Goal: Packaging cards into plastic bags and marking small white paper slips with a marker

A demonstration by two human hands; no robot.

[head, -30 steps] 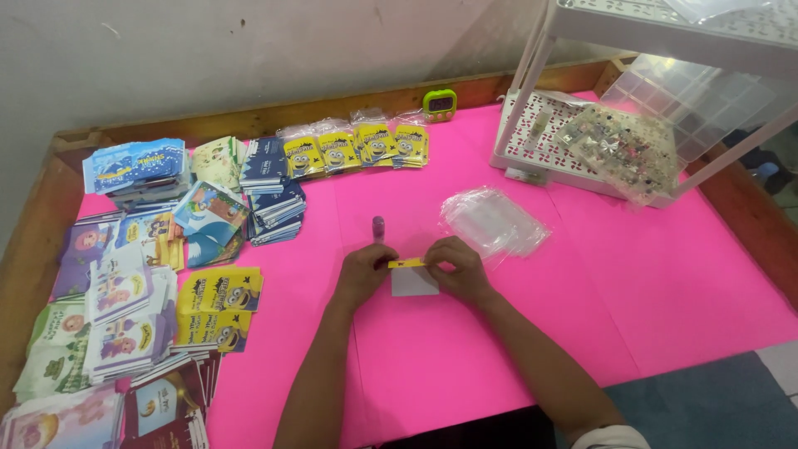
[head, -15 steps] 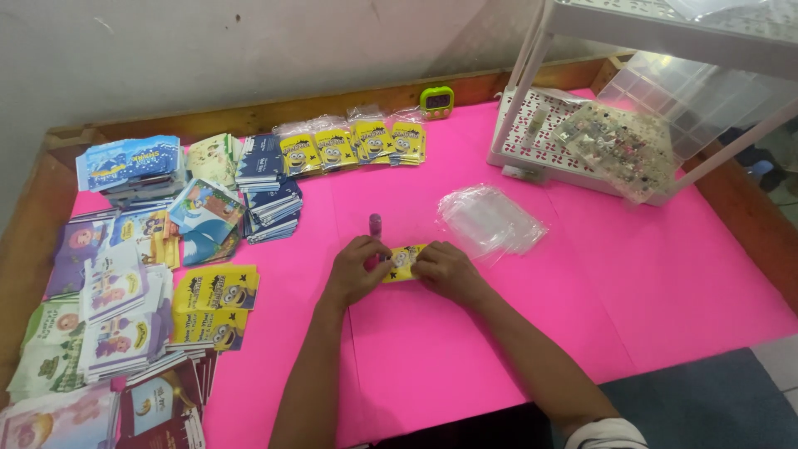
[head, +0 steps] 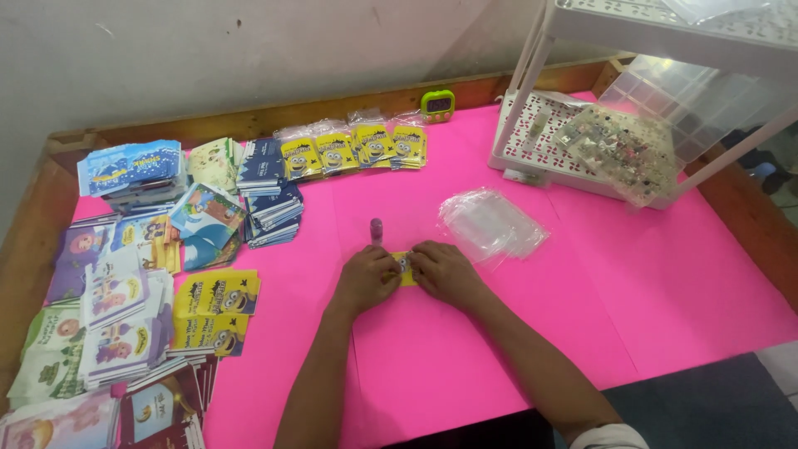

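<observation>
Both hands now flat on the small yellow card (head: 405,268), pressing it onto the pink desk (head: 582,291): left hand (head: 368,278), right hand (head: 442,273). White side, visible a second ago, is folded under. Purple glue stick (head: 376,230) just behind.

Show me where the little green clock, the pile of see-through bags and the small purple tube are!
green clock (head: 439,103), head view, on its dark screen.
pile of clear bags (head: 490,223), head view, middle of the top bag.
purple tube (head: 376,229), head view, on its upright body, just beyond the hands.
</observation>
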